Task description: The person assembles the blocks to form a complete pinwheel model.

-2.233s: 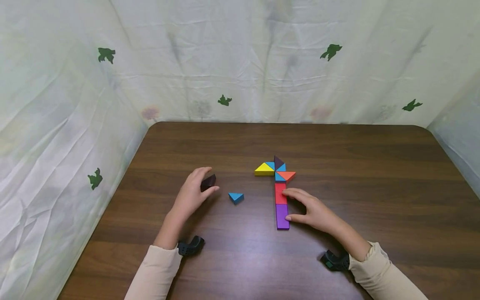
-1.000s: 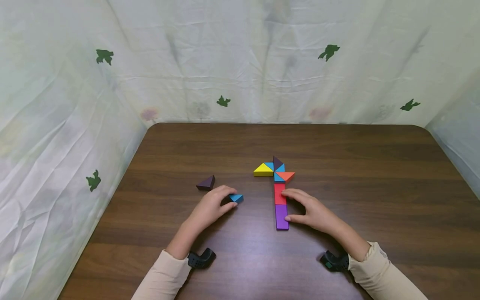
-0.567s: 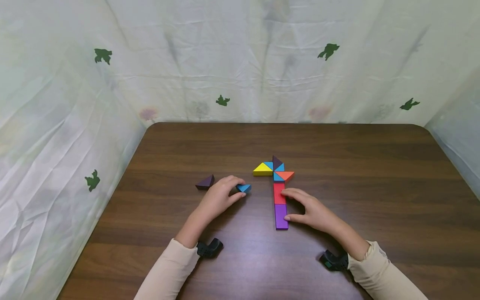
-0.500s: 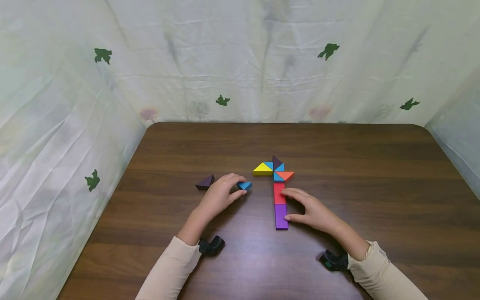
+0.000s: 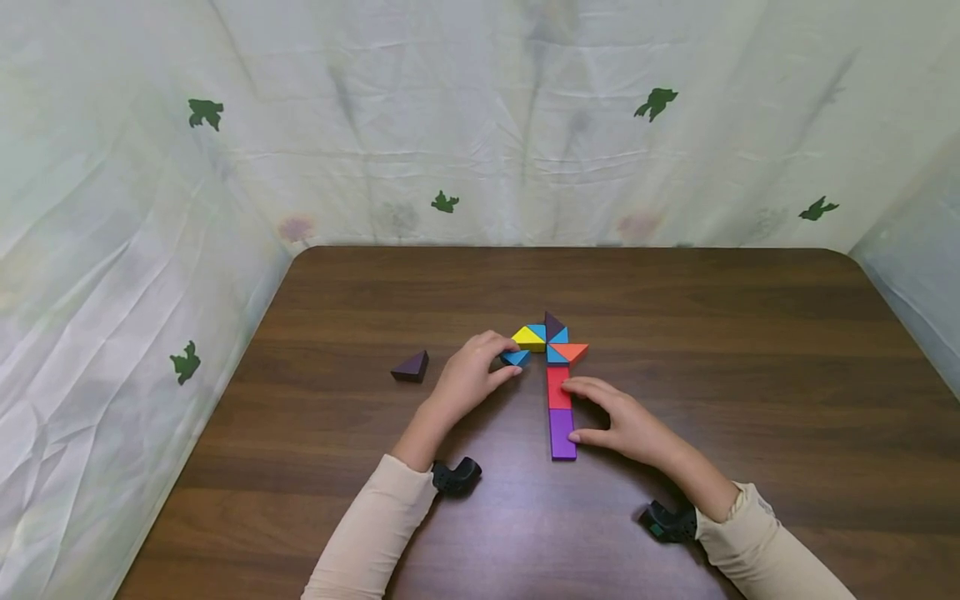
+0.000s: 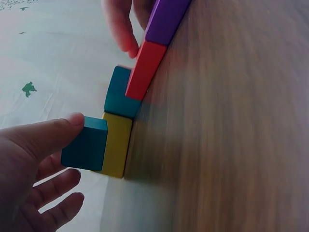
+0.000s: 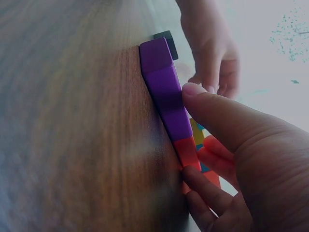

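Observation:
My left hand (image 5: 467,377) pinches a blue triangular block (image 5: 515,358) between thumb and fingers. In the left wrist view this blue block stands just in front of the yellow triangular block (image 6: 118,145); whether they touch I cannot tell. My right hand (image 5: 628,423) rests beside the column, fingertips against the red block (image 5: 558,387) and thumb at the purple block (image 5: 562,433). Above the red block, small blue triangles, the yellow triangle, an orange triangle (image 5: 572,351) and a dark purple triangle (image 5: 553,322) meet in a pinwheel shape.
A loose dark purple triangular block (image 5: 411,367) lies on the brown wooden table (image 5: 720,333), left of my left hand. Pale cloth with green bird-like shapes hangs behind and beside the table. Each wrist wears a black device (image 5: 457,477).
My left hand has left the dark purple block, taken hold of the blue triangle and carried it right and away from me toward the yellow block. My right hand has stayed in place.

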`<state>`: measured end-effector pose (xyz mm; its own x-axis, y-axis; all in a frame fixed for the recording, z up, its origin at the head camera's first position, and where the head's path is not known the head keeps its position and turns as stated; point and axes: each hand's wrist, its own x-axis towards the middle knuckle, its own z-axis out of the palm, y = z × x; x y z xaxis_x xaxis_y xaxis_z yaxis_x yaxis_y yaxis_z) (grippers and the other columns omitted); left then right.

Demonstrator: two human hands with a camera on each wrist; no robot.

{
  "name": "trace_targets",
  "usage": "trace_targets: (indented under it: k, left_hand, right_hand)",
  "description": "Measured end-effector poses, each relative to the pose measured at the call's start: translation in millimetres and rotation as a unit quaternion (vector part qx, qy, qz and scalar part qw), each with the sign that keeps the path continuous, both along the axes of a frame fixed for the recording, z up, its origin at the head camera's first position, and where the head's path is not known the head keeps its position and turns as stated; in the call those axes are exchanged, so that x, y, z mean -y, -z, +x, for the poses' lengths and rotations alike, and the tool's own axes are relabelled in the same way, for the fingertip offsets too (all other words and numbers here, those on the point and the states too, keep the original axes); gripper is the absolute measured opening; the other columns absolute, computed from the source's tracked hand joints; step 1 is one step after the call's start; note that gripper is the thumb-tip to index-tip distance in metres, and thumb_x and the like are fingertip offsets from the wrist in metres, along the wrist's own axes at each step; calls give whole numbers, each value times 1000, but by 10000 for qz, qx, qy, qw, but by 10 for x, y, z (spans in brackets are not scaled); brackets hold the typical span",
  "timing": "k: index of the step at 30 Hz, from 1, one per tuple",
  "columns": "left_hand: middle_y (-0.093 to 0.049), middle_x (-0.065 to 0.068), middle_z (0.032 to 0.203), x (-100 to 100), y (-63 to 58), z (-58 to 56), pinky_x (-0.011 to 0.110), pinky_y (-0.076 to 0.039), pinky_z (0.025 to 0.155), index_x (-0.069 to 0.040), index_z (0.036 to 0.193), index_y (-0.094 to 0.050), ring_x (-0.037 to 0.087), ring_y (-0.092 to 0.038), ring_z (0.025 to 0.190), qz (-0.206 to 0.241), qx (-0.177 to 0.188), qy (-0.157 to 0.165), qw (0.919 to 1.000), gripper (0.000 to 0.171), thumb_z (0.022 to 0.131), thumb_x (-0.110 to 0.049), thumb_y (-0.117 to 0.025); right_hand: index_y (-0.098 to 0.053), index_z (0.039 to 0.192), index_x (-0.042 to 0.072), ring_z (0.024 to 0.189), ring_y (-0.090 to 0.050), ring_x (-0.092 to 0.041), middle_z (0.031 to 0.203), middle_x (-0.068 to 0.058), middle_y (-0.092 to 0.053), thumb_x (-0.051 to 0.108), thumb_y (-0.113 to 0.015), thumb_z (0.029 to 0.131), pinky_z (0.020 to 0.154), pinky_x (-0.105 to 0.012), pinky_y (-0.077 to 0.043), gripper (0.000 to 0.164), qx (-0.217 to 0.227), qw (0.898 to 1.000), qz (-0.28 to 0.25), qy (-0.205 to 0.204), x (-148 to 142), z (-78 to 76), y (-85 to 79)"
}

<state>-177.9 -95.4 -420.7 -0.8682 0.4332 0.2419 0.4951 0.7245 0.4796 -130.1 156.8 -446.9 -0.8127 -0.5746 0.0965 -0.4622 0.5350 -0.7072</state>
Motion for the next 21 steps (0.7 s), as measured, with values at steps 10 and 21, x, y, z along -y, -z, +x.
trace_targets:
  k: [10, 21]
  left_hand:
    - [-54, 0, 94, -152, 108, -32, 20, -45, 68, -8, 101, -64, 11, -52, 76, 212, 453, -87, 9987, 26, 80, -21, -69]
    - [-54, 2, 93, -148, 138, -19, 20, -45, 65, -6, 103, -62, 12, -52, 75, 447, 488, -117, 9977, 28, 78, -17, -71]
  right_hand:
    - [-45, 132, 14, 122, -37, -21, 133, -3, -42, 39, -70, 76, 96, -43, -34, 67, 25, 10000, 27, -2, -1, 0, -8]
    - [-46, 132, 14, 122, -38, -20, 133, -2, -42, 38, -71, 75, 96, -42, -34, 66, 9, 10000, -44, -10, 1, -3, -1]
